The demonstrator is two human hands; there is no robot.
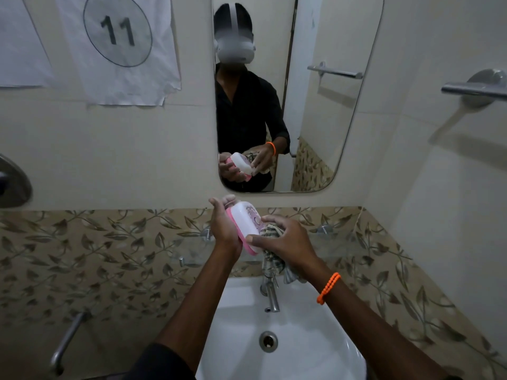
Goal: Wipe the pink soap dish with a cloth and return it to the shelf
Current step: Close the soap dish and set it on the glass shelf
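Observation:
The pink soap dish [245, 224], pink base with a whitish lid, is held tilted on its edge above the sink, in front of the glass shelf [343, 244]. My left hand [223, 224] grips it from the left side. My right hand [285, 237] holds a striped grey-and-white cloth [271, 259] bunched against the dish's right side, thumb pressing on the lid. The cloth's loose end hangs down toward the tap. The mirror above repeats both hands and the dish.
A white sink [288, 338] with a chrome tap [270, 292] lies below my hands. A mirror [296, 91] hangs on the wall, a towel bar [474, 89] at right, a metal handle [65, 341] at lower left, a paper marked 11 [118, 31] upper left.

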